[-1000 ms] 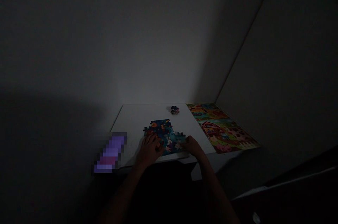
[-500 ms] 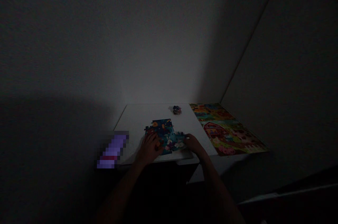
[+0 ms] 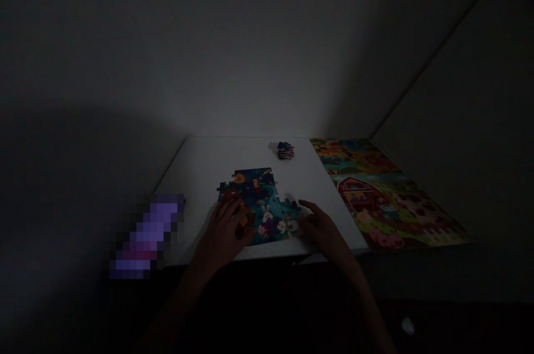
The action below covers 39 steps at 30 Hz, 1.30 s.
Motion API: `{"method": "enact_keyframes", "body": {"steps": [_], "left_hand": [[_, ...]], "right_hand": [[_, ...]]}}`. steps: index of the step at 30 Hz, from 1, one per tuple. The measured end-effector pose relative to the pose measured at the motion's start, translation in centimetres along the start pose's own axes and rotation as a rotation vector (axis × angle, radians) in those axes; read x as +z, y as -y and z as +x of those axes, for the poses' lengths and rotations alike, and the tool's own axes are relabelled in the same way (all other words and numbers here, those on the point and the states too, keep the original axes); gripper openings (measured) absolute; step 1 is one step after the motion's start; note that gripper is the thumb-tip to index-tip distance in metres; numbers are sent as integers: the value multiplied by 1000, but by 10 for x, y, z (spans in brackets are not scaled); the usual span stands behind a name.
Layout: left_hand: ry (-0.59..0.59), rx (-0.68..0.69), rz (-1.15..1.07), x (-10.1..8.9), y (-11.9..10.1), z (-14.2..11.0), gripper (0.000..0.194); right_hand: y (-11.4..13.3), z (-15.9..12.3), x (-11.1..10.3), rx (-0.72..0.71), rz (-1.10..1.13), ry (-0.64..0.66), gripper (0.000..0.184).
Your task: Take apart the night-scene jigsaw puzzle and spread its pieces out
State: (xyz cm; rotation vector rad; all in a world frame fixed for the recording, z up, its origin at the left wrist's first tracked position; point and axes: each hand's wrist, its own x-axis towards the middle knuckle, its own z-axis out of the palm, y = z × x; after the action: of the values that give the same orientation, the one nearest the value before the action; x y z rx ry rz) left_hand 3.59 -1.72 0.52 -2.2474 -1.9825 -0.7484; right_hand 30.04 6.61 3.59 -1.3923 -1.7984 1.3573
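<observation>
**Left hand [image 3: 221, 229] spread on blue cardboard jigsaw [image 3: 261, 201]**

Its interlocked pieces form a knobbly patch on the smooth white tabletop [image 3: 200, 162], fingers fanned over its lower edge. The right hand [image 3: 324, 229], fingers loosely parted, sits at its notched side. A small stack of loose pieces [image 3: 286, 150] lies beyond, near a glossy farm-scene picture sheet [image 3: 375, 193].

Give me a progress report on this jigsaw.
Done: a joined section of dark blue jigsaw, showing white rabbits, lies on the white table, its edges ragged. In hand: the left hand rests on its lower-left edge and the right hand sits by its lower-right corner; any held piece is too dark to tell. Left: a small stack of loose pieces near the table's far edge.
</observation>
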Motion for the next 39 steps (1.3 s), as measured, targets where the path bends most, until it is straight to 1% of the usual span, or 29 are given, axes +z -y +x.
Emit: {"method": "enact_keyframes", "body": {"steps": [4,6,8,10,12,15,19,22,25,28,30,33,36,39], "left_hand": [[-10,6,-3,-2,0,-1,39],[-4,2,-24,-2,3,-1,37],[-17,-13,-60,-1,6,-1,34],[-31,-35,-100,-1,9,1,30],[-19,-52,-126,-2,12,5,27],[5,-81,-133,-6,19,13,26],[7,-124,-143,-11,35,31,27],[-3,-179,-74,-12,49,50,26],[-34,-284,52,-8,60,66,29],[-59,-354,116,-1,65,71,32],[-84,-350,133,3,67,70,32],[-121,-304,137,5,68,66,29],[-129,-281,128,2,67,67,26],[-111,-267,104,-2,65,70,23]], "right_hand": [[4,7,-13,5,77,149,58],[8,15,-22,18,137,165,59],[12,28,-30,15,189,98,59],[16,47,-36,-19,220,0,57],[20,69,-40,-67,247,-87,54],[25,98,-41,-105,291,-169,54],[28,120,-39,-129,326,-210,52],[30,137,-39,-169,358,-253,50],[37,164,-40,-227,385,-331,47],[46,197,-39,-259,369,-405,49],[50,217,-36,-278,348,-434,52],[52,241,-30,-301,296,-445,53],[46,257,-23,-316,246,-452,55],[37,267,-17,-343,200,-445,58]]}}
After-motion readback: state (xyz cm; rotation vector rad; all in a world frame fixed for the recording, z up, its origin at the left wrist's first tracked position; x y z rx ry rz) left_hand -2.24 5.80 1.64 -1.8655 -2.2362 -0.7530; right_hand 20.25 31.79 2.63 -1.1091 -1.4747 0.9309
